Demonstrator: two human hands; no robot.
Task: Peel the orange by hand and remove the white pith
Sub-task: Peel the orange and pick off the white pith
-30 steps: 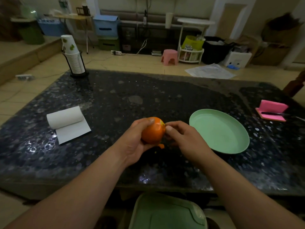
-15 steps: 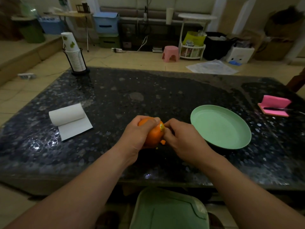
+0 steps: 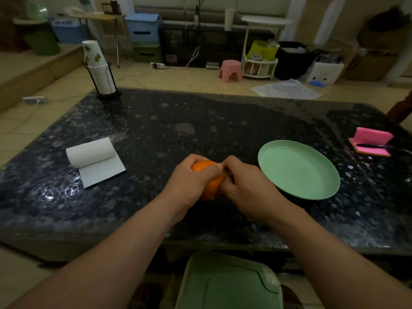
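**Both hands closed on the orange above the worktop**

We see the orange [image 3: 209, 185] held just above the dark speckled worktop [image 3: 156, 134], near its front edge and left of the green plate [image 3: 298, 169]. Our left hand [image 3: 189, 184] wraps it from the left, its grip closed tight, with fingers curled over the top and thumb across the front. Our right hand [image 3: 247, 190] presses in from the right, fingers bent together against the fruit's side; whether they pinch peel we cannot tell. A paper towel roll [image 3: 93, 159] lies well apart to the left.
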